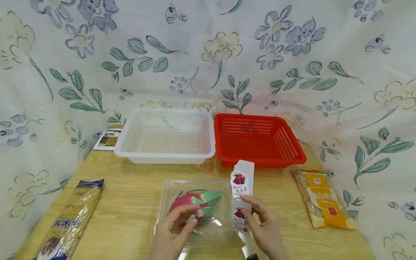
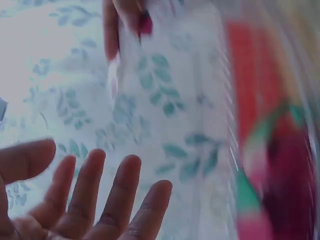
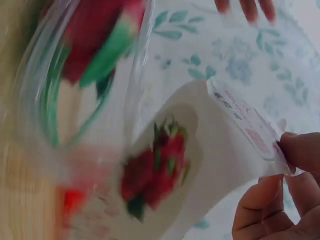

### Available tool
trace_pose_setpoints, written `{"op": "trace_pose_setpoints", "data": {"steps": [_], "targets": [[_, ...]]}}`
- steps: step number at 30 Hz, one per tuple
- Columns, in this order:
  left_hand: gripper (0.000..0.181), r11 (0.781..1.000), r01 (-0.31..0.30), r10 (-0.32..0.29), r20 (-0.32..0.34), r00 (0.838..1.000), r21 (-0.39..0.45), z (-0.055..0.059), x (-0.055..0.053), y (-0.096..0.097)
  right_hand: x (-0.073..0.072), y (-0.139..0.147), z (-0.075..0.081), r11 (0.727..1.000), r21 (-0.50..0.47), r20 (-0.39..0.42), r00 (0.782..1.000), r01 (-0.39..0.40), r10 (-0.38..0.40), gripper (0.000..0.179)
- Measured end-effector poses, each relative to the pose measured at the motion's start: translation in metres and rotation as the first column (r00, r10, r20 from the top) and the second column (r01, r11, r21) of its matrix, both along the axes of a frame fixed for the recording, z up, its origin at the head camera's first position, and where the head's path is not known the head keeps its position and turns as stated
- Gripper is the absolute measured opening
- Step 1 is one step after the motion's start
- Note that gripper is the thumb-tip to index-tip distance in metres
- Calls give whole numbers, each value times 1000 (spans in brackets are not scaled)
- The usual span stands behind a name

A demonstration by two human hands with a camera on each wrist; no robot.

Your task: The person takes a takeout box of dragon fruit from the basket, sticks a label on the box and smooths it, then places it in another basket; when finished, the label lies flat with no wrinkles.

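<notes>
A clear plastic clamshell box (image 1: 214,216) stands on the table with a pink and green dragon fruit (image 1: 186,202) inside it. My right hand (image 1: 268,229) pinches a white strip of dragon fruit labels (image 1: 243,173) between thumb and fingers, along the box's right side. In the right wrist view, the held strip (image 3: 210,145) bends near the fingertips, and a printed fruit picture shows on it. My left hand (image 1: 175,231) is over the box's front left part, thumb and fingers apart. Nothing is held by these spread fingers (image 2: 122,185) in the left wrist view.
Behind the box stand a white basket (image 1: 165,157) and a red basket (image 1: 260,160). A long gold packet (image 1: 73,216) lies at left, an orange and clear grain bag (image 1: 325,198) at right. A flat package (image 1: 108,139) sits by the white basket. Floral cloth hangs behind.
</notes>
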State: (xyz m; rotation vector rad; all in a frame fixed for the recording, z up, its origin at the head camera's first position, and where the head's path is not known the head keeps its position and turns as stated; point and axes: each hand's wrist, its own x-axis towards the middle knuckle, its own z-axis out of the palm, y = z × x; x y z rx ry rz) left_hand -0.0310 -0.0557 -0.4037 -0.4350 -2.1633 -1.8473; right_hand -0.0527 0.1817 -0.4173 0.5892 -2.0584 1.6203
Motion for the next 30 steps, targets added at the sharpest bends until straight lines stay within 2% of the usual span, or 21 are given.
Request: {"op": "trace_pose_setpoints", "data": {"steps": [1, 2, 4, 6, 7, 9, 11, 14, 17, 24, 30], "targets": [[31, 996, 53, -59, 83, 995, 75, 4, 1, 4, 2, -4, 0, 999, 19, -54, 998, -26, 27, 49], [29, 985, 93, -117, 160, 980, 147, 7, 1, 8, 4, -9, 1, 998, 43, -98, 994, -37, 41, 50], [31, 958, 157, -218, 249, 944, 242, 10, 0, 13, 6, -16, 1, 995, 96, -179, 982, -39, 56, 43], [34, 931, 211, -294, 268, 917, 297, 10, -2, 17, 6, -23, 1, 989, 144, -265, 962, -26, 64, 34], [35, 920, 230, -319, 266, 910, 317, 10, -2, 18, 6, -26, 1, 987, 162, -315, 947, -16, 67, 29], [35, 911, 245, -337, 257, 906, 330, 8, -3, 20, 4, -31, 1, 983, 184, -394, 915, -11, 83, 24], [33, 920, 228, -316, 256, 914, 319, 6, -4, 20, 2, -35, 1, 979, 204, -464, 881, 4, 93, 21], [29, 942, 146, -240, 303, 922, 301, 4, -5, 21, 0, -41, 3, 970, 237, -550, 830, 47, 94, 17], [24, 953, 71, -175, 345, 922, 294, 4, -6, 21, 0, -45, 4, 958, 271, -595, 798, 90, 93, 16], [22, 959, 1, -110, 369, 923, 283, 4, -9, 23, 2, -47, 7, 936, 334, -612, 781, 111, 126, 22], [34, 958, 8, -104, 319, 942, 287, 3, -12, 16, 1, -42, 9, 932, 334, -626, 772, 139, 109, 22]]}}
